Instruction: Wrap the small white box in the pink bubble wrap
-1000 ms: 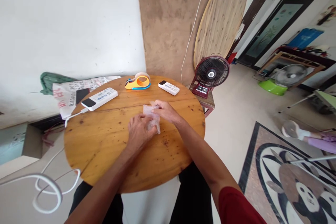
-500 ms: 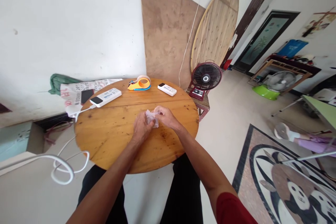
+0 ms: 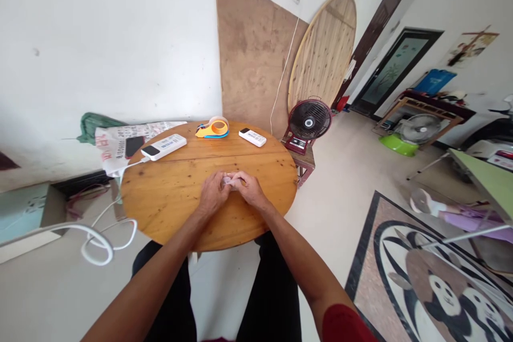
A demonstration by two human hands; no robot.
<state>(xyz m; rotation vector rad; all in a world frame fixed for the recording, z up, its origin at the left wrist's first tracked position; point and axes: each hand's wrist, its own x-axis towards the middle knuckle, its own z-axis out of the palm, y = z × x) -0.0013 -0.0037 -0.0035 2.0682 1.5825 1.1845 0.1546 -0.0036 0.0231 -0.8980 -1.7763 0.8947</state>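
Over the middle of the round wooden table point(image 3: 168, 192), my left hand point(image 3: 214, 191) and my right hand point(image 3: 247, 188) meet around a small, whitish, see-through plastic piece point(image 3: 227, 181). It looks like a thin plastic bag, mostly covered by my fingers. The left fingers are closed on its left side; the right thumb and fingers pinch it from the right. Whether anything is inside it I cannot make out.
Along the table's far side are an orange-and-blue tape dispenser point(image 3: 212, 129), a white power bank point(image 3: 252, 137) and a larger white device point(image 3: 164, 147) with a white cable point(image 3: 98, 243). A red fan point(image 3: 308, 122) stands right of the table on a stool.
My right hand has come down and closer to my left, and the plastic piece is now more covered by my fingers. The camera view has shifted slightly.
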